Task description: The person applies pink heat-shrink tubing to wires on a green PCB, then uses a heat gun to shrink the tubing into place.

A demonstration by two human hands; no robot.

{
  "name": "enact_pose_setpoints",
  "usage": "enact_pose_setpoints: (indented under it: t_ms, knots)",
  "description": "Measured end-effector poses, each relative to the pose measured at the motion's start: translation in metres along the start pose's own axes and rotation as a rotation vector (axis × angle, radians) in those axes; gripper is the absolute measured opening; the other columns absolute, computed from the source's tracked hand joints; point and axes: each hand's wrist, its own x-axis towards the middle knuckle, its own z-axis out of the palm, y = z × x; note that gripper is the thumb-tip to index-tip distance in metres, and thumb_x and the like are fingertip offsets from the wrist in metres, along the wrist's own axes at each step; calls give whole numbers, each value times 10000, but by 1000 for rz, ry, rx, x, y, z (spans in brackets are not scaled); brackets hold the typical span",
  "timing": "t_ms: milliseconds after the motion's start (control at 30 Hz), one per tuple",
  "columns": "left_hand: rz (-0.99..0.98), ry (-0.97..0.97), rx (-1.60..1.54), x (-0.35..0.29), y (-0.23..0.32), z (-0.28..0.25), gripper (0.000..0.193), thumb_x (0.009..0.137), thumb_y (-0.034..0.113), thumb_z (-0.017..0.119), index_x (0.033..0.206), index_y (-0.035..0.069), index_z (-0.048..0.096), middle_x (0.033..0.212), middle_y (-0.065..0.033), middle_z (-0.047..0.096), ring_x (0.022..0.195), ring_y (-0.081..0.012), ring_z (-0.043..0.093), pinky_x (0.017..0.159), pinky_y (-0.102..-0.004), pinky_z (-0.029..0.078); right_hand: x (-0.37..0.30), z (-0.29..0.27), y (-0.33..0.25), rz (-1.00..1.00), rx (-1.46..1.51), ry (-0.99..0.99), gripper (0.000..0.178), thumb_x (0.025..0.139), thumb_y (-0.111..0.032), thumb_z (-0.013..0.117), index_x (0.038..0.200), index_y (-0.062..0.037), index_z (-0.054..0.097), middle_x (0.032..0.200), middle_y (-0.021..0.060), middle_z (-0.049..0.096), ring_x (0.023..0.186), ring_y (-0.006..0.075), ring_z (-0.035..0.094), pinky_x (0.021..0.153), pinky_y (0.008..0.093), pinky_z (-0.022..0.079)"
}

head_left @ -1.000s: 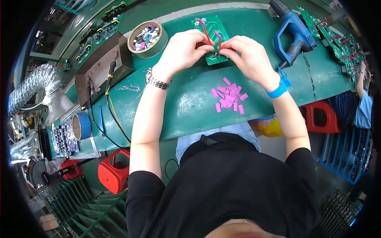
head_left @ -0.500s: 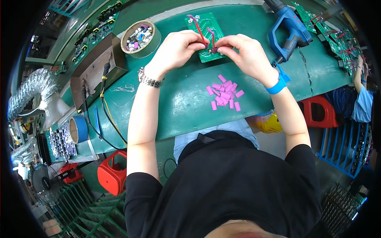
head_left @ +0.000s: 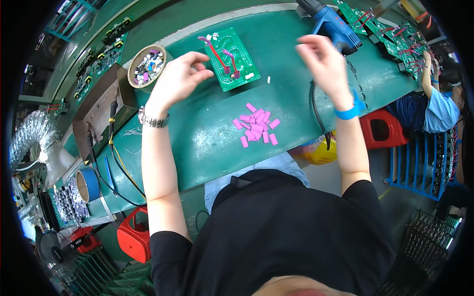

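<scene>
As seen from above, noted a green board (head_left: 241, 58) lying at a slant on the green bench (head_left: 207, 143). Observed on its face two red wires (head_left: 215, 53) with purple upper ends, plus small white parts near the top and lower right. Found the left hand (head_left: 177, 79) just beside the board's left edge, thumb and forefinger spread wide, with a watch (head_left: 154, 119) at the wrist. Found the right hand (head_left: 325, 65) well to the right of the board, near a blue tool (head_left: 340, 33), blurred; unable to tell the state of its grip. Noted a blue band (head_left: 350, 109) at that wrist. Logged one white piece (head_left: 269, 79) close to the board's right side and a loose pile of purple pieces (head_left: 256, 126) nearer the body. Recorded to the left a round tub (head_left: 130, 75) of mixed parts and a metal box (head_left: 101, 106) with a black-handled tool (head_left: 113, 109) at its edge. Recorded at upper right more boards (head_left: 390, 35), with a co-worker (head_left: 441, 111) in light blue beside them.
</scene>
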Motion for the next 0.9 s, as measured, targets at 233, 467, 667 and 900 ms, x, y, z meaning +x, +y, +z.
enact_pose_setpoints:
  t_ms: [233,467,667,900]
  knots:
    - [-247,-289,-621,15,-6,19,291,923,206,608,1064,-46,572,907,-127,669,774,-158,685,664,-234,573,5,-71,124,799,143,57,697,828,-486,677,1231,56,506,947,70,647,846,164,624,771,293,513]
    - [-325,39,-1048,12,-3,43,172,844,66,679,963,-20,589,825,-83,656,660,-128,650,610,-227,576,39,-62,142,876,379,-53,405,783,-427,730,1000,-102,625,908,52,657,715,139,598,706,280,497]
    - [-270,120,-1008,47,-5,39,130,834,24,668,939,-11,600,809,-68,646,651,-125,636,603,-228,568,43,-57,130,823,971,196,235,841,-110,674,974,55,572,865,131,650,670,188,635,599,297,555]
    - [-278,179,-990,108,-20,39,116,863,22,634,963,-1,582,849,-67,649,682,-139,644,618,-239,572,36,-64,82,502,623,239,200,842,-122,696,931,24,592,802,92,645,689,166,645,609,271,537]
